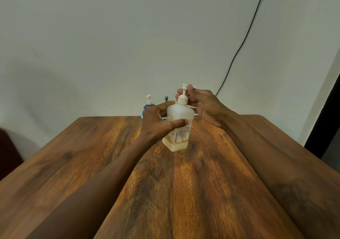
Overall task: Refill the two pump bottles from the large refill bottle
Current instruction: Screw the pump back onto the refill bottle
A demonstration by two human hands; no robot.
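Refill bottle [178, 126] stands mid-counter [92, 165], nearly empty by the look of it, so probably light and tippy. Left hand [158, 122] is wrapped round its body, right hand [202, 104] pinches the pump collar [182, 99]. Smooth plastic, so I'd grip the flat sides.

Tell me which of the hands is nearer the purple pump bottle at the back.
Left. The left hand overlaps the purple pump bottle while gripping the large white bottle; the right hand is beyond its pump.
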